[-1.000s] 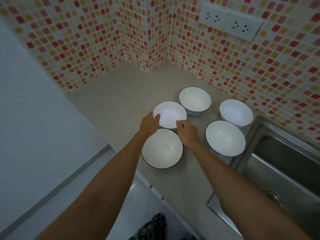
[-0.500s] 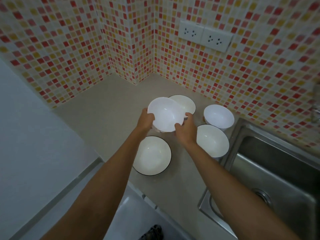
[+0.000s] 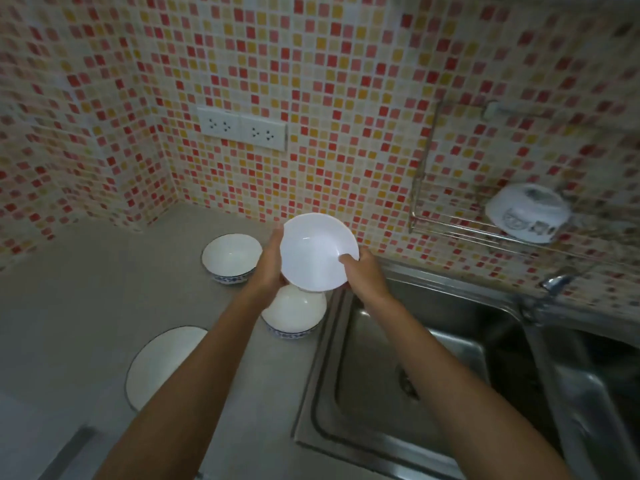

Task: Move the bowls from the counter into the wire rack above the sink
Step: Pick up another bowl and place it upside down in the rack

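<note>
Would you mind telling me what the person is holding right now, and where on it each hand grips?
A plain white bowl, held by its rim: the left hand on the left edge, the right hand on the right edge with a finger hooked inside.

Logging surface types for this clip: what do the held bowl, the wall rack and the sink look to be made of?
Held bowl: likely glazed ceramic or opal glass; plain white, glossy, with a light glint inside. Wire rack: thin, shiny metal rods, probably chromed or stainless steel. Sink: stainless steel by its look, grey with a brushed, dull sheen and soft reflections.
</note>
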Demonstrator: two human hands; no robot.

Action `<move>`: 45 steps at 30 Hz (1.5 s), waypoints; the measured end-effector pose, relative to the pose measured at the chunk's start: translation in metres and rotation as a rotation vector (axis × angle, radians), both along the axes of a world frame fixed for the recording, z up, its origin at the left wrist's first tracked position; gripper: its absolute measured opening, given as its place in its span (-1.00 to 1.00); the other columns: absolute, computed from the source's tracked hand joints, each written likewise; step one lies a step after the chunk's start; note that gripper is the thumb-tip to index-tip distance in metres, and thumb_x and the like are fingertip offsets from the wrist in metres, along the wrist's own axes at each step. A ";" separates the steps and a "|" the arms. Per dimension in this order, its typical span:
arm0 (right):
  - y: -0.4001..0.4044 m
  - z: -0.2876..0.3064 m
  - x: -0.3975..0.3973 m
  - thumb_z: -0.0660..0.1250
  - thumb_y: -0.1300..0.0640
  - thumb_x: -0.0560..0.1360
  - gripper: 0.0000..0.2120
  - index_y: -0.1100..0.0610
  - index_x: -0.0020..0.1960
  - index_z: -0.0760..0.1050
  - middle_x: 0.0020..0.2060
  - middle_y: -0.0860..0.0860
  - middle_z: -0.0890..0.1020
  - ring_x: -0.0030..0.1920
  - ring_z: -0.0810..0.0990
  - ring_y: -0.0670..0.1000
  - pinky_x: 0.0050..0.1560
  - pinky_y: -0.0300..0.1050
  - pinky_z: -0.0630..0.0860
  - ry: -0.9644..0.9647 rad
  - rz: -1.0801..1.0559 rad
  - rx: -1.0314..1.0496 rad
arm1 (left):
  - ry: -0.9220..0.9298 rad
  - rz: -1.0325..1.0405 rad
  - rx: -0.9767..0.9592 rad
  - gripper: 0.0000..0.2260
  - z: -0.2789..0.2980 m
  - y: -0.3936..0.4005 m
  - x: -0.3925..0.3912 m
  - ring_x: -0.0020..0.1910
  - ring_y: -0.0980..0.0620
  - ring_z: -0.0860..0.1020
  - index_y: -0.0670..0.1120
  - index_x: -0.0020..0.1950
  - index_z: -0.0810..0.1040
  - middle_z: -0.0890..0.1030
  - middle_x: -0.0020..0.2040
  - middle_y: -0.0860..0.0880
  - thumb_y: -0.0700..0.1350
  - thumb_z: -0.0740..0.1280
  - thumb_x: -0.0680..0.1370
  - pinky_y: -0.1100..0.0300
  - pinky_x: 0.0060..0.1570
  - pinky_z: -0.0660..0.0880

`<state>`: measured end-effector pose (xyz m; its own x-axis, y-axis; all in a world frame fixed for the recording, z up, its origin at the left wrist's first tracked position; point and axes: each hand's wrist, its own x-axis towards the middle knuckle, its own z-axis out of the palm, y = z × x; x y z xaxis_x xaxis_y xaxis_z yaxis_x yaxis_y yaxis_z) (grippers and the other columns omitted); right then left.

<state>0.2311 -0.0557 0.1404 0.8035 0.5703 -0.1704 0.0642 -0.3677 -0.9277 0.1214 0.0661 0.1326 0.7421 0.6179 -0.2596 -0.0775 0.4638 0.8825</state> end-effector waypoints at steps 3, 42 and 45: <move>-0.040 0.033 0.033 0.19 -0.08 0.58 -0.71 0.02 0.22 0.45 0.08 -0.01 0.57 0.09 0.56 0.08 0.09 0.13 0.60 -0.052 -0.018 0.113 | -0.062 -0.024 0.028 -0.62 0.033 -0.028 0.039 0.11 -0.11 0.58 0.08 0.31 0.44 0.58 0.22 -0.10 0.21 0.16 0.57 -0.08 0.01 0.61; -0.196 0.024 0.229 -0.06 -0.01 0.62 -0.45 0.32 0.46 0.25 0.40 0.25 0.39 0.42 0.37 0.16 0.49 0.16 0.16 -1.205 -0.335 -0.552 | 0.447 -0.203 1.920 -0.17 0.079 -0.134 0.287 0.34 -0.23 0.27 -0.11 0.49 0.23 0.33 0.37 -0.18 -0.03 0.55 0.31 -0.11 0.39 0.20; -0.195 0.022 0.230 -0.04 -0.02 0.62 -0.46 0.31 0.44 0.28 0.39 0.24 0.42 0.42 0.38 0.15 0.49 0.15 0.13 -1.216 -0.347 -0.520 | 0.496 -0.221 1.890 -0.18 0.077 -0.132 0.292 0.35 -0.22 0.23 -0.06 0.48 0.26 0.29 0.36 -0.16 -0.04 0.56 0.30 -0.11 0.42 0.21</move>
